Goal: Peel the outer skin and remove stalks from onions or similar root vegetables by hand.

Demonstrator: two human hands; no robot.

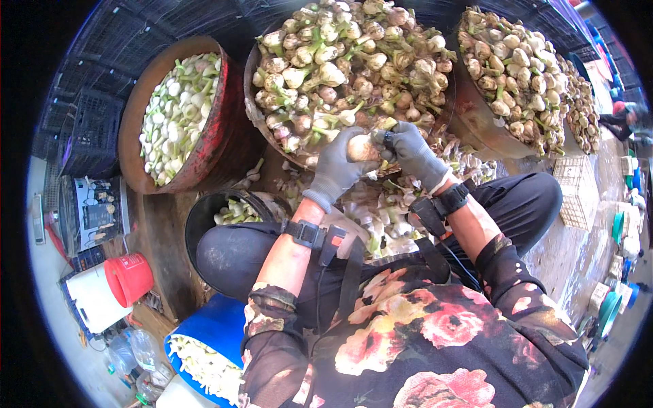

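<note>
Both hands wear grey gloves and meet over the near rim of a wide round tub (257, 109) heaped with unpeeled garlic. My left hand (335, 168) is closed around a whitish garlic bulb (360, 148). My right hand (416, 151) is closed at the bulb's right side, its fingers pinched near a small dark piece; what exactly it grips is hidden. Below the hands lies a pile of garlic skins and trimmings (371, 211) between my legs.
At left stands a red drum (224, 115) of cleaned garlic; at right, a metal drum (486, 126) of unpeeled bulbs. A black bucket (197, 221) sits by my left knee, and a blue bucket (231, 319) of pale pieces is nearer. A white crate (575, 190) stands right.
</note>
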